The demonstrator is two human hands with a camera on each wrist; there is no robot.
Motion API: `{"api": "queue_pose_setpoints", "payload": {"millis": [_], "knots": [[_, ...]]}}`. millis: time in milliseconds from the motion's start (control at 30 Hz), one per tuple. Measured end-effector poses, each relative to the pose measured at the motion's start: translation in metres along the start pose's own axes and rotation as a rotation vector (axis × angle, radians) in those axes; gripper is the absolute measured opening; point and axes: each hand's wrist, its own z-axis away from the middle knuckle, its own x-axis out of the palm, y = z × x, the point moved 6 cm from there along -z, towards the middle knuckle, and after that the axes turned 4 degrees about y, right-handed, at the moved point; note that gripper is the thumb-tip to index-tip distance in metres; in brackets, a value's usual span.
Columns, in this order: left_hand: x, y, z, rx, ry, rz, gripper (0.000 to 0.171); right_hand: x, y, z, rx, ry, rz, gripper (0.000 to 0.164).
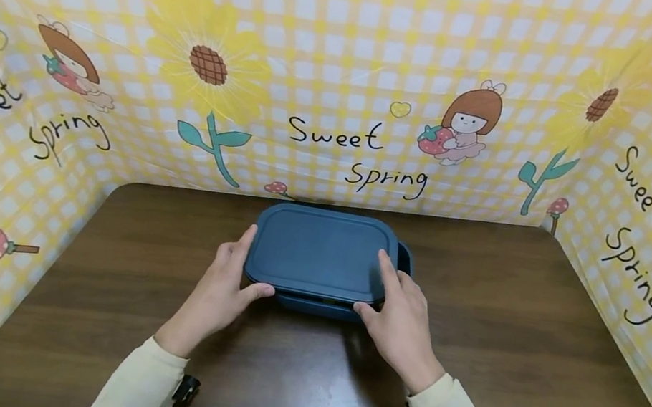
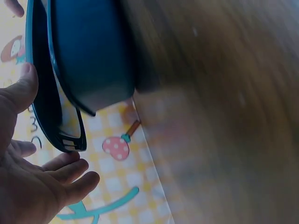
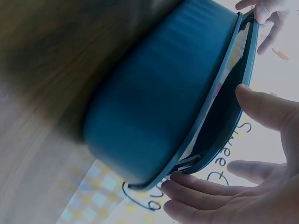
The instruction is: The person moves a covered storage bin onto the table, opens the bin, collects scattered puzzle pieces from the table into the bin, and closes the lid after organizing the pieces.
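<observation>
A dark blue rectangular lid (image 1: 321, 250) is held over a matching lunch box (image 1: 317, 309). My left hand (image 1: 225, 291) grips the lid's left end, thumb at the near edge and fingers along the side. At the opposite end my right hand (image 1: 401, 315) holds it the same way. Both wrist views show a gap between the lid (image 3: 226, 109) and the rim of the box (image 3: 154, 98). From above, the lid lies shifted left, so the box's right end shows past it. What is inside the box is mostly hidden.
The box stands at the back of a brown wood-grain table (image 1: 293, 387). Close behind and on both sides rises a yellow checked cloth (image 1: 339, 53) with flowers and lettering. A small black object (image 1: 187, 388) shows at the left sleeve cuff.
</observation>
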Motion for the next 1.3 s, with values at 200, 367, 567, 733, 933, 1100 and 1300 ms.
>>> {"api": "queue_pose_setpoints", "payload": {"millis": [200,367,567,733,933,1100,1300], "knots": [[0.011,0.007,-0.003,0.005,-0.011,0.0,0.102,-0.007,0.01,0.004,0.002,0.014,0.007,0.091],[0.019,0.01,-0.005,0.001,-0.02,0.002,0.101,-0.008,0.018,0.004,0.011,0.011,0.019,0.092],[0.022,0.01,-0.007,-0.025,-0.027,0.013,0.101,-0.007,0.023,0.006,0.004,-0.009,0.016,0.091],[0.023,0.012,-0.008,-0.033,-0.029,-0.004,0.102,-0.007,0.028,0.008,0.01,-0.021,0.02,0.091],[0.025,0.015,-0.006,-0.034,-0.045,-0.053,0.104,-0.006,0.032,0.011,0.013,-0.023,0.026,0.09],[0.027,0.016,-0.004,-0.038,-0.057,-0.074,0.105,-0.005,0.033,0.011,0.002,-0.021,0.035,0.09],[0.029,0.02,-0.002,-0.013,-0.057,-0.111,0.1,-0.005,0.034,0.009,-0.046,-0.047,0.08,0.093]]}}
